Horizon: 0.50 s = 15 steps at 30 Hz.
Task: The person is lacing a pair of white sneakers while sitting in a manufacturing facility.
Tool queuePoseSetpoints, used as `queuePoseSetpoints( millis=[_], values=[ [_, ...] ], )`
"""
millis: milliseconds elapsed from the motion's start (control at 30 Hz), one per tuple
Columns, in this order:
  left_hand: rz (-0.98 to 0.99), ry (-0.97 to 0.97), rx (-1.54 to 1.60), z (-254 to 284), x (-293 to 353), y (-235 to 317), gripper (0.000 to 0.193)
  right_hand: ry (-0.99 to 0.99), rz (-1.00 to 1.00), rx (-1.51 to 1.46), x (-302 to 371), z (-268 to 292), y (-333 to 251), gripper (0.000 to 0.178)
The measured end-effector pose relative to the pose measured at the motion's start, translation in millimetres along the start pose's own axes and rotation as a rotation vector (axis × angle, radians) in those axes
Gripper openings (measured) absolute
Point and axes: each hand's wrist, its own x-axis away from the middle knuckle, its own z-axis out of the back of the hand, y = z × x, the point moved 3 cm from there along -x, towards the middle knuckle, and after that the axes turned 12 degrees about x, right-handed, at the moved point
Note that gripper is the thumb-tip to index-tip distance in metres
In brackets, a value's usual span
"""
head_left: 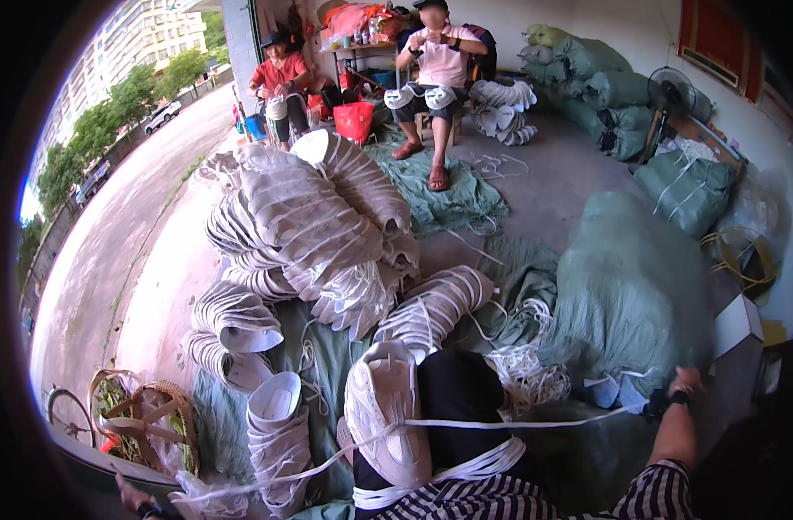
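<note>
A pale shoe upper [386, 407] sits over my knee, its toe end turned away from me. A long white shoelace [500, 425] crosses it and runs out to both sides. Its right length is straight and reaches my right hand [686, 381], which is closed and held far out beside the large green sack. The left length curves down to my left hand [133, 496], low at the picture's edge. The left fingers show only in part but appear closed on the lace. More white laces [483, 464] lie in a bundle across my lap.
Stacked shoe uppers [301, 217] form a big pile ahead. A smaller stack [278, 442] stands left of my knee. A green sack [626, 286] is at right, a wicker basket [158, 425] at left. Two seated people [440, 61] work at the back near a fan [671, 94].
</note>
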Motion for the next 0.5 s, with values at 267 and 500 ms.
queuePoseSetpoints(
  millis=[267,500],
  values=[
    [0.578,-0.608,0.17,-270.1,175.7,151.9,0.025,-0.843,0.933,-0.514,297.8,87.6,-407.5,0.026],
    [-0.245,-1.255,-0.465,-399.0,300.8,196.7,0.021,-0.836,1.308,-0.677,437.8,97.3,-466.4,0.013]
  ],
)
